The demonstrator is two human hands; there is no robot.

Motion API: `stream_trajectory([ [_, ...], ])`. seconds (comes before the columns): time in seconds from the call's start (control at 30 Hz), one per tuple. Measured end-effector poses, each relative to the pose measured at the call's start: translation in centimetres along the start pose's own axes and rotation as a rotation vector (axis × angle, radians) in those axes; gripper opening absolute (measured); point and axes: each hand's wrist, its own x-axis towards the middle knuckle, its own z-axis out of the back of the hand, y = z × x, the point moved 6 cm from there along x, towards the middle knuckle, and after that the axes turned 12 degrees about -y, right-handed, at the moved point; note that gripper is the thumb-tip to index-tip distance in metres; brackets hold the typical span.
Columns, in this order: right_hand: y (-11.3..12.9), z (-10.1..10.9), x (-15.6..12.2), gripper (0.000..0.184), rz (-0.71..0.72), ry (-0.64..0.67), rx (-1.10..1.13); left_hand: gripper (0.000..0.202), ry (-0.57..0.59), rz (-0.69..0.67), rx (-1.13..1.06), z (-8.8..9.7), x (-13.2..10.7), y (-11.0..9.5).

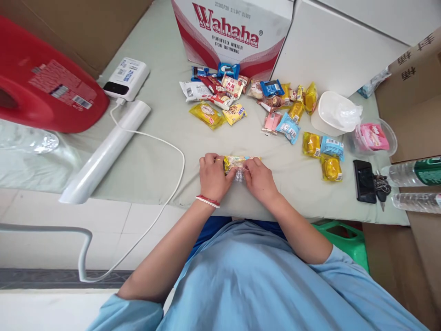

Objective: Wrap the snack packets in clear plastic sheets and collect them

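Near the front edge of the cloth-covered table, a small bundle of snacks in yellow wrappers [234,161] lies between my hands. Crinkled clear plastic [239,175] sticks out on its near side. My left hand [215,177], with a red and white bracelet at the wrist, closes on the bundle's left end. On the right end, my right hand [259,178] pinches the plastic between thumb and fingers. My fingers hide part of the bundle, so its exact contents cannot be made out. Beyond it lies a loose pile of packaged snacks [223,89].
More snacks [312,144] lie to the right, by a white tub [334,112] and a clear round container [389,138]. A phone [365,181], keys [381,186] and bottles [427,172] line the right edge. Leftward are a white cable [168,141], white roll [106,151] and red jug [51,78].
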Motion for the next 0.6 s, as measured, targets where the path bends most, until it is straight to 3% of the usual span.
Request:
stream_trajectory([
  [0.1,0.2,0.5,-0.3,0.015,-0.059,-0.012,0.097,0.028,-0.033,-0.021,-0.089,0.0,-0.2,-0.5],
  [0.2,-0.5,1.0,-1.5,0.011,-0.245,-0.037,0.452,0.014,-0.089,-0.077,-0.228,0.9,-1.4,-1.7],
  [0.27,-1.3,1.3,-2.5,0.015,-0.414,-0.044,0.782,0.005,-0.166,-0.23,-0.294,1.9,-2.8,-3.4],
  [0.33,-1.9,1.6,-3.6,0.029,-0.547,-0.056,1.059,0.013,-0.226,-0.454,-0.318,2.4,-4.5,-5.5],
  [0.4,-2.4,1.8,-4.6,0.039,-0.634,-0.075,1.2,0.02,-0.245,-0.672,-0.311,2.4,-6.1,-7.5],
  [0.47,-3.2,1.7,-5.6,0.044,-0.705,-0.093,1.232,0.021,-0.196,-0.838,-0.299,1.7,-7.2,-9.2],
  [0.6,-6.7,2.7,-6.8,0.057,-0.747,-0.144,1.133,0.026,0.075,-0.996,-0.353,0.4,-8.6,-10.4],
])
